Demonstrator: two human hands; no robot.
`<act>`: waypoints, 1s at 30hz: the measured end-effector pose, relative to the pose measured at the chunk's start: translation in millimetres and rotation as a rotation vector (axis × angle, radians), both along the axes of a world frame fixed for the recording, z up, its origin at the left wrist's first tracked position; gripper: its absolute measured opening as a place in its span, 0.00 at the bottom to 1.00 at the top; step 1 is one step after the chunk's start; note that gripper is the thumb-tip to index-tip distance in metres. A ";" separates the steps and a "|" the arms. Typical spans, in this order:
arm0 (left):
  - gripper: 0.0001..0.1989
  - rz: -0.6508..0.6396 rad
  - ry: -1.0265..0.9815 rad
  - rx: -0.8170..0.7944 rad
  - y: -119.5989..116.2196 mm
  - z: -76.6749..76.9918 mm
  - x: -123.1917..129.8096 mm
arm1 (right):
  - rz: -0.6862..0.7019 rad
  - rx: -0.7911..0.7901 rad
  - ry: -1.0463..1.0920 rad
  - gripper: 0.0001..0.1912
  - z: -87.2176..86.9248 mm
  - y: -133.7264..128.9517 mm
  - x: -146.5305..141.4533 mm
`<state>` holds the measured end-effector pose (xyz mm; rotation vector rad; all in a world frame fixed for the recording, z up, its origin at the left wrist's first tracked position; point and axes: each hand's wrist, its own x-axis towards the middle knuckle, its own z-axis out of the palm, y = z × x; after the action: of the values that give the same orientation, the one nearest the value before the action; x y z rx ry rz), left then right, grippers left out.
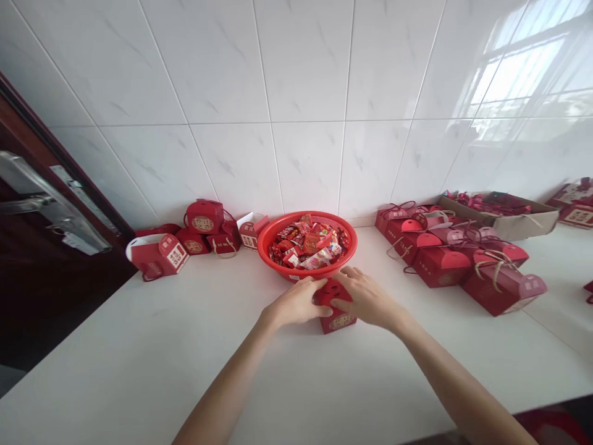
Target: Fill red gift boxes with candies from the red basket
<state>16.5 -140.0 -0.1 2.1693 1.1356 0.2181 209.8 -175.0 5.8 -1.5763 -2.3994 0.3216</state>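
Both hands are engaging one small red box (341, 322), which is standing on the white counter (139, 371) directly between the two sets of fingers. The left hand (296, 304) is gripping it from the left, its thumb lying across the near face and its other fingers curling over the top; the right hand (370, 300) is matching this from the right, thumb in front, index finger reaching over the upper flaps. The governing relation is the box's central position: it is sitting inward of both thumbs, each hand is touching it, and neither is appearing nearer. A gold emblem is facing the person below the thumbs. The hands are hiding much of the sides, so the direction of the long axis is remaining undetermined, as is whether the top is fastened. Just beyond the fingertips, a red basket (266, 250) is holding wrapped sweets (315, 244). Well to the left of the left fingers, and farther away, a cluster of boxes (192, 241) is standing; to the right of the right fingers, a larger group of boxes (440, 266) is occupying the counter, with an open carton (523, 225) lying behind them.
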 end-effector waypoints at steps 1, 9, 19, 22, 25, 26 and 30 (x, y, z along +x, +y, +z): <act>0.27 0.006 -0.002 0.008 -1.5 -1.0 2.2 | -0.037 0.010 0.018 0.13 -5.5 -8.0 -1.9; 0.35 0.086 -0.134 0.043 -23.9 -20.4 37.0 | -0.370 0.014 0.153 0.19 -36.8 -34.4 1.9; 0.37 -0.074 -0.358 0.144 -31.0 -69.6 63.4 | -0.538 0.205 0.314 0.20 -56.2 -48.8 75.4; 0.27 -0.084 -0.430 0.149 -31.3 -96.3 67.9 | -0.664 0.355 0.322 0.21 -66.9 -53.7 124.9; 0.20 -0.112 -0.483 0.153 -32.6 -116.9 70.7 | -0.780 0.451 0.323 0.25 -79.5 -55.2 176.7; 0.19 -0.117 -0.496 0.155 -33.0 -120.8 71.3 | -0.806 0.482 0.324 0.26 -83.5 -54.8 192.0; 0.17 -0.097 -0.544 0.165 -32.7 -124.8 72.7 | -0.806 0.603 0.321 0.33 -96.7 -50.3 235.2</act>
<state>89.2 -172.7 -124.9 2.1061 0.7195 0.8258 445.1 -225.3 -90.9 -1.8212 -1.2853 -0.2670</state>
